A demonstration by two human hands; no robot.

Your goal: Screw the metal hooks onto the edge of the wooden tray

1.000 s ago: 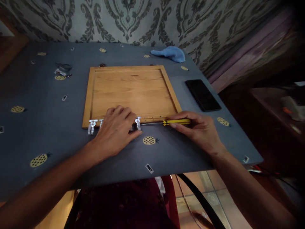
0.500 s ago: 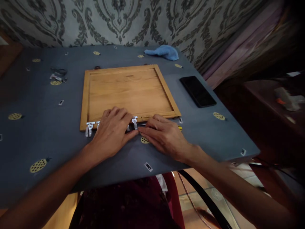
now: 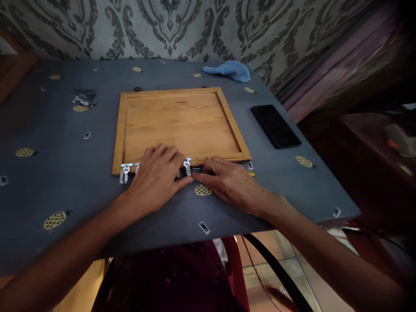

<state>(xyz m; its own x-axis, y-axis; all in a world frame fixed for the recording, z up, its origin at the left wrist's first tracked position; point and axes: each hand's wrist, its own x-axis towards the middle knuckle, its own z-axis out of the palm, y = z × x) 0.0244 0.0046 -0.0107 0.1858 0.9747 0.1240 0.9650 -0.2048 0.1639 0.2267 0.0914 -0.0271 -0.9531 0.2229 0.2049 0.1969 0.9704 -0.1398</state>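
A framed wooden panel [image 3: 182, 125] lies flat on the table, with silver metal hooks along its near edge. One hook [image 3: 125, 174] shows in full at the near left corner; another metal hook [image 3: 187, 167] sticks out between my hands. My left hand [image 3: 159, 177] is closed over the near edge, fingers on the frame and thumb against the lower end of that second hook. Closed around a screwdriver [image 3: 250, 173], my right hand [image 3: 229, 182] rests just right of it. The thin shaft points left at the hook, and a yellow-black handle end shows behind the hand. The tip is hidden.
A black phone [image 3: 276, 126] lies to the right of the panel. At the back is a blue cloth [image 3: 229, 70]. Pliers and small metal parts [image 3: 83, 97] sit at the left on the patterned tablecloth [image 3: 65, 173]. A patterned wall covering [image 3: 169, 26] rises behind the table.
The whole view has shifted slightly, so the table and panel appear a little further right. Both hands keep nearly the same place at the hook, with the right fingers slightly changed.
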